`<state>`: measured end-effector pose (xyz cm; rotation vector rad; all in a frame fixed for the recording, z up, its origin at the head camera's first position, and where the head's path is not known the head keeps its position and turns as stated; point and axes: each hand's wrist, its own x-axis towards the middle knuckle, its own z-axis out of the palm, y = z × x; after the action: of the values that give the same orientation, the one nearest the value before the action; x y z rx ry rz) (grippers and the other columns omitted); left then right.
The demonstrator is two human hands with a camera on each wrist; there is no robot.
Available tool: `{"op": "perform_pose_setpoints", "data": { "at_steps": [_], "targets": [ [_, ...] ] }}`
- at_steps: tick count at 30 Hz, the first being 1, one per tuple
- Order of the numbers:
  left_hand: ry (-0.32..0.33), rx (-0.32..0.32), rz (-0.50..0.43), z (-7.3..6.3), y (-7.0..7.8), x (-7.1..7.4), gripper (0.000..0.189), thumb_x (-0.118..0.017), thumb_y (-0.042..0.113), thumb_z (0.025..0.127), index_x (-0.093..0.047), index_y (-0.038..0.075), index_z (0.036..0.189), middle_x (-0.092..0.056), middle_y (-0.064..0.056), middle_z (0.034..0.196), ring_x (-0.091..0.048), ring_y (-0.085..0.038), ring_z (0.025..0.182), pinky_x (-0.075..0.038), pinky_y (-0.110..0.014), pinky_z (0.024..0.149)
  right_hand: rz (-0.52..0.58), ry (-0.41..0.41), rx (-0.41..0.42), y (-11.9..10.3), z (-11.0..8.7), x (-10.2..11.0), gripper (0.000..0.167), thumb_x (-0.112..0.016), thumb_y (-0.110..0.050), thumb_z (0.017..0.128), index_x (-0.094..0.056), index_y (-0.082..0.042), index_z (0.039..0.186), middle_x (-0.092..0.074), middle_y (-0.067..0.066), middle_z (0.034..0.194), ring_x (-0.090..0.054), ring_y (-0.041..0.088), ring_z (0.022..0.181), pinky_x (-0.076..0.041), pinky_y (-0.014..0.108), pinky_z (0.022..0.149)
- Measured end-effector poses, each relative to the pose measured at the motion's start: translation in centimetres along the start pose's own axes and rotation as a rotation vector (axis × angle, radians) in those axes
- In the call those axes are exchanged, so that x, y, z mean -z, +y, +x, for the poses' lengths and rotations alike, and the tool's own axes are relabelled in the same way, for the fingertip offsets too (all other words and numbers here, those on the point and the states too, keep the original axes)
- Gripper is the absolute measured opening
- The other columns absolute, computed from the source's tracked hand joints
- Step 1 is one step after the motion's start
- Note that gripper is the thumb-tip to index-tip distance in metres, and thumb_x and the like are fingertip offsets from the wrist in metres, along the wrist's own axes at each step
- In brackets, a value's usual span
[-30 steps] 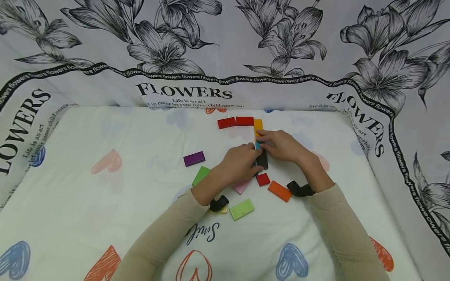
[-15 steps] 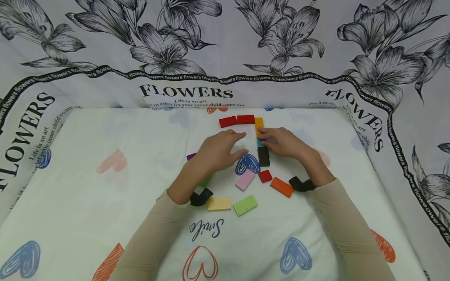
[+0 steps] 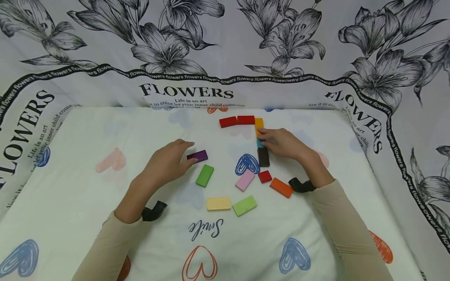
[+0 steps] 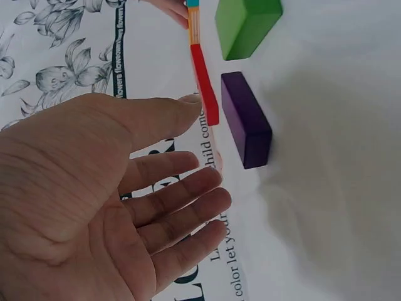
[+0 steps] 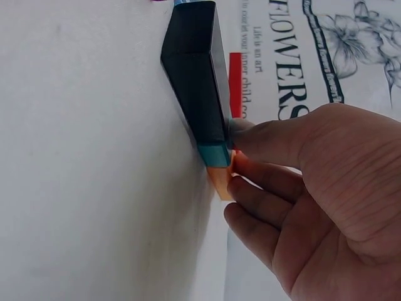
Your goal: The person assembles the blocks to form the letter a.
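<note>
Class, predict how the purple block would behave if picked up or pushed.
The purple block probably stays stiff when lifted, given its crisp, straight edges. Pushed, it would likely slide rather than roll, since its sides look flat.

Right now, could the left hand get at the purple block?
Probably yes: the left hand is open right by the purple block, and no other block stands between them.

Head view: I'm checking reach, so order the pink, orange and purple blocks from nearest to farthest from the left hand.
1. Purple block, just beside the left hand.
2. Pink block, right of the purple one.
3. Orange block, farthest right of the three.
</note>
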<state>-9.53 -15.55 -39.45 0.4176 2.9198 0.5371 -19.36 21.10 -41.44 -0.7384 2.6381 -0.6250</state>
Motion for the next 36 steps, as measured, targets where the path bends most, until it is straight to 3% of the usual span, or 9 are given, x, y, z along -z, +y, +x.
{"op": "perform_pose_setpoints", "data": {
  "at_steps": [10,17,36],
  "targets": [
    [-0.007,0.009,0.042,-0.4,-0.3,-1.0,0.047,-0.078,0.024,0.096,-0.068,0.000,0.135,-0.071,-0.019,0.127,-0.070,-0.036,0.117,-0.059,-0.052,0.098,0.032,0.011,0.002,-0.3,0.1,-0.3,0.041,-0.062,-0.013,0.106,-0.061,-0.006,0.146,-0.049,0.010,0.164,-0.042,0.039,0.156,-0.038,0.056,0.125],
    [0.020,0.004,0.018,-0.2,-0.6,-1.5,0.040,-0.078,0.019,0.095,-0.071,0.001,0.130,-0.073,-0.017,0.118,-0.072,-0.033,0.106,-0.060,-0.050,0.090,0.026,-0.002,-0.005,-0.2,0.2,-0.3,0.041,-0.062,-0.013,0.106,-0.060,-0.007,0.147,-0.048,0.009,0.165,-0.040,0.039,0.157,-0.037,0.056,0.126],
    [0.017,-0.008,0.023,0.9,-1.0,-1.5,0.036,-0.080,0.020,0.095,-0.075,0.001,0.124,-0.076,-0.016,0.112,-0.072,-0.031,0.101,-0.059,-0.049,0.088,0.037,-0.004,-0.033,-0.1,0.1,-0.2,0.041,-0.061,-0.016,0.107,-0.060,-0.009,0.148,-0.048,0.007,0.166,-0.039,0.039,0.158,-0.038,0.056,0.125]
  ]
}}
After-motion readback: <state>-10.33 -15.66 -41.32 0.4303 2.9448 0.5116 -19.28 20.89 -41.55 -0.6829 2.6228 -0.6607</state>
